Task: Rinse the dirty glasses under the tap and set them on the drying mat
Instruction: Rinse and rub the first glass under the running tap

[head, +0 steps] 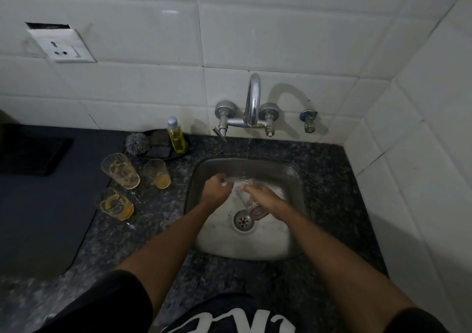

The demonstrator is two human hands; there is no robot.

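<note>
Water is running in a thin stream from the tap [252, 102] and I've got a glass [251, 205] tilted on its side in the sink [293, 179], mouth up toward the flow so the stream runs in and drains back out over the plughole [243, 220]. My right hand [263, 196] has its grip laid along the glass body, fingers wrapped over it; my left hand [217, 188] is curled at the rim, fingertips pinching the edge, probably to steady it under the water. Three dirty glasses [121, 171] with yellowish dregs wait on the worktop [319, 159] just left of the sink, close enough to reach one after another. Beyond them lies the dark drying mat [51, 205], nothing on it yet. Behind sits a tray with scrubbers and a bottle of yellow liquid [176, 138]; no label I can read. White lettering on my shirt is cut off, unreadable.
</note>
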